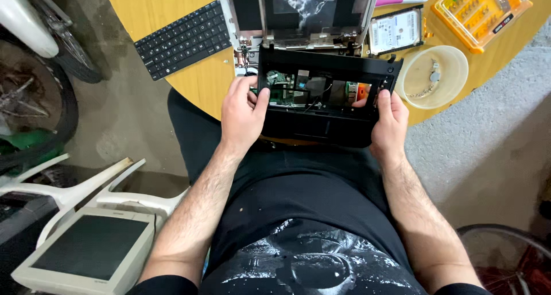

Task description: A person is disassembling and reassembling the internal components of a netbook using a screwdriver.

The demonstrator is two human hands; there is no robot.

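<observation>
Two hands grip the black laptop base [327, 108] at the round table's [155, 5] edge: left hand [242, 110] clamped on its left side, right hand [390, 121] on its right. Tilted (circuit board exposed), it could slip lapward; a thumb may snag wiring.

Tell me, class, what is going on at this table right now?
A seated person grips an opened black laptop base at the round wooden table's edge, left hand and right hand on its sides, circuit boards exposed. The detached keyboard, a hard drive, a bowl and a yellow bit case lie nearby.
</observation>
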